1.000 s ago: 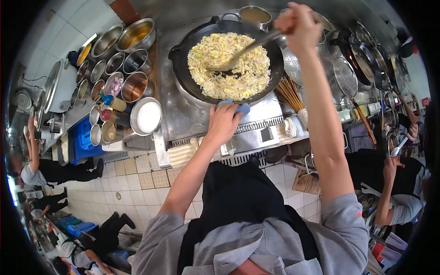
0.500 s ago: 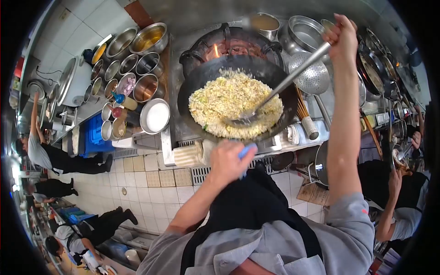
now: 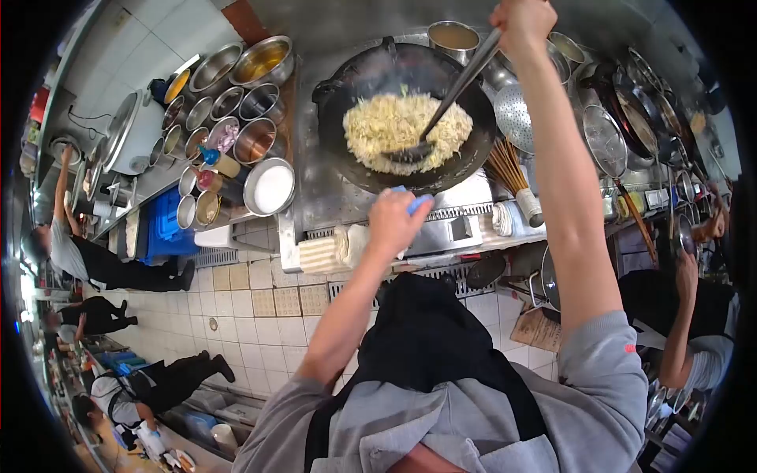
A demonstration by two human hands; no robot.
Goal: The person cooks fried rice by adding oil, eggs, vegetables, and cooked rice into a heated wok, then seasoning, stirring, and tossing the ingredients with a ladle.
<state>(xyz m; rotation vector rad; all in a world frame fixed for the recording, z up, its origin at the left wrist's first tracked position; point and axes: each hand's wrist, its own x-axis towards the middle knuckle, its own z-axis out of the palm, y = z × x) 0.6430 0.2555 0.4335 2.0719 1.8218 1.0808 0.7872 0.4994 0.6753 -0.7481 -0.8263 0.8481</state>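
Note:
A large black wok (image 3: 359, 175) sits over the burner with steam rising at its far side. Fried rice (image 3: 386, 122) with green bits fills its middle. My right hand (image 3: 524, 22) is closed round the upper end of a long-handled ladle (image 3: 451, 98), whose bowl is pressed into the rice. At the wok's near edge, my left hand (image 3: 397, 222) is closed on a folded blue cloth (image 3: 419, 203); the exact grip on the rim beneath is hidden.
Metal bowls of ingredients, a bowl of white granules (image 3: 270, 188) and squeeze bottles (image 3: 221, 162) stand left. To the right are a perforated strainer (image 3: 514, 114), a bamboo brush (image 3: 511, 175) and a mesh skimmer (image 3: 605, 140). Towels (image 3: 323, 252) lie on the front edge. Co-workers stand on both sides.
The wok has moved forward over the burner, covering the flame seen before. My left hand went forward with it. My right hand and the ladle handle shifted forward and left.

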